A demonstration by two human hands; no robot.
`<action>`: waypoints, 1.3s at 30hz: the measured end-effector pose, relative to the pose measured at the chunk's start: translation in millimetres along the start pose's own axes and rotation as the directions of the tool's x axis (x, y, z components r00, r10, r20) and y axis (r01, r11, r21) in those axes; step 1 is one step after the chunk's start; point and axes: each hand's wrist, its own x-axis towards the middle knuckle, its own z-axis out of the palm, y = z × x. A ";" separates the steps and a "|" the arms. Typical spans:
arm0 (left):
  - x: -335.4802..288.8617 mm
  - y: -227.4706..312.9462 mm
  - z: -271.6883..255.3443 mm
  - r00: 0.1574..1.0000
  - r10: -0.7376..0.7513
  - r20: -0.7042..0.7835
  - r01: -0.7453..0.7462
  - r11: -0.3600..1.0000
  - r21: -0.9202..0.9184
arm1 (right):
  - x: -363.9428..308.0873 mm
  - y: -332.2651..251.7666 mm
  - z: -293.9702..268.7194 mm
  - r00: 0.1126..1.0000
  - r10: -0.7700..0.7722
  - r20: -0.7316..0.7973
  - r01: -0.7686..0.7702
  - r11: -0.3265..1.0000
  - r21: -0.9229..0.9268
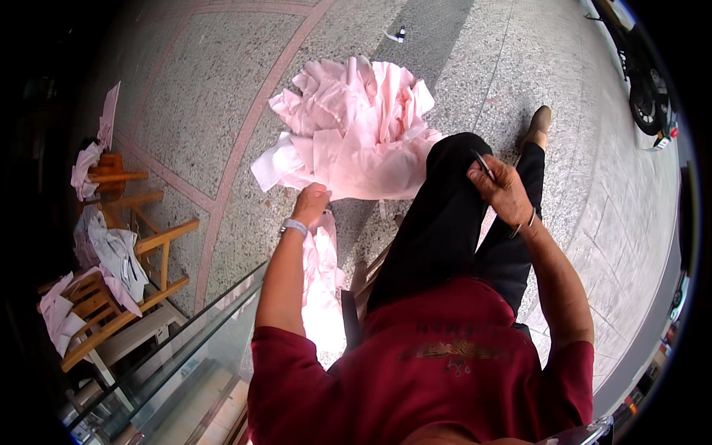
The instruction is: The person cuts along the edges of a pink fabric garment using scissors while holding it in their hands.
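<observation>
A large heap of pale pink cloth (pixel 356 130) lies in folds on the floor in front of my knees. My left hand (pixel 311 204), with a band at its wrist, is closed on the near edge of this cloth. More pink cloth (pixel 322 256) hangs or lies below that hand, beside my left leg. Over my thigh, my right hand (pixel 506 194) is closed around a small pointed metal tool (pixel 483 165). Its tip sticks out past the fingers, and its exact kind is hidden by the hand.
Wooden chairs (pixel 148 241) draped with pink and white cloth (pixel 119 248) stand at the left. A glass-topped case (pixel 193 356) is at the lower left. A small black-and-white object (pixel 400 34) lies on the speckled floor beyond the heap. A motorbike (pixel 645 96) stands at the far right.
</observation>
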 end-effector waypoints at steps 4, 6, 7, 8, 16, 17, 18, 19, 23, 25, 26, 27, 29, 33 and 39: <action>52.6 43.4 57.1 0.999 -0.013 -0.041 0.014 1.000 0.019 | 5.7 -0.1 3.2 0.999 0.048 0.018 -0.049 0.997 0.056; 79.1 41.7 69.4 0.989 0.022 -0.144 -0.014 0.998 0.054 | 12.5 -5.9 6.4 0.998 0.044 0.054 -0.046 0.998 0.031; 91.5 46.3 68.8 0.984 0.018 -0.178 -0.007 0.998 0.064 | 14.9 -10.1 7.9 0.998 0.023 0.053 -0.024 0.999 0.030; 103.3 49.2 66.0 0.977 0.013 -0.214 0.002 0.997 0.073 | 17.6 -13.7 9.4 0.999 0.001 0.055 -0.002 1.000 0.028; 145.5 65.4 72.0 0.935 0.049 -0.351 -0.021 0.996 0.083 | 32.7 -10.9 4.0 0.980 0.074 0.187 -0.104 0.982 0.159; 143.7 67.5 74.5 0.943 0.006 -0.332 0.025 0.996 0.088 | 33.8 -9.8 3.9 0.977 0.076 0.197 -0.113 0.977 0.180; 140.7 79.8 74.5 0.951 -0.030 -0.308 0.063 0.993 0.098 | 33.2 -8.2 3.7 0.977 0.082 0.198 -0.123 0.971 0.204; 136.3 91.4 73.6 0.940 -0.034 -0.339 0.071 0.993 0.097 | 33.3 -7.3 3.3 0.977 0.078 0.198 -0.120 0.970 0.209; 115.1 98.0 64.9 0.923 0.068 -0.378 0.000 0.984 0.177 | 34.5 -10.1 3.3 0.973 0.089 0.215 -0.141 0.959 0.245; 99.5 99.1 49.0 0.939 0.133 -0.318 -0.078 0.980 0.181 | 32.7 -8.0 5.3 0.977 0.072 0.199 -0.127 0.952 0.279; 90.2 98.1 38.8 0.936 0.107 -0.334 -0.119 0.993 -0.015 | 31.7 -6.3 6.7 0.978 0.071 0.198 -0.130 0.944 0.302; 78.0 108.2 23.3 0.935 0.083 -0.345 -0.161 0.965 -0.206 | 31.0 -5.4 6.9 0.979 0.068 0.195 -0.130 0.936 0.327; 52.1 128.4 -11.3 0.926 0.051 -0.373 -0.237 0.848 -0.474 | 29.5 -1.4 8.6 0.983 0.028 0.179 -0.095 0.920 0.379; -17.1 217.9 -91.0 0.877 -0.037 -0.478 -0.370 0.583 -0.724 | 25.6 3.3 4.4 0.986 0.060 0.155 -0.128 0.871 0.475; -126.8 313.1 -188.1 0.706 0.162 -0.690 -0.625 0.601 -0.498 | 24.1 -2.7 0.2 0.989 0.088 0.117 -0.143 0.754 0.641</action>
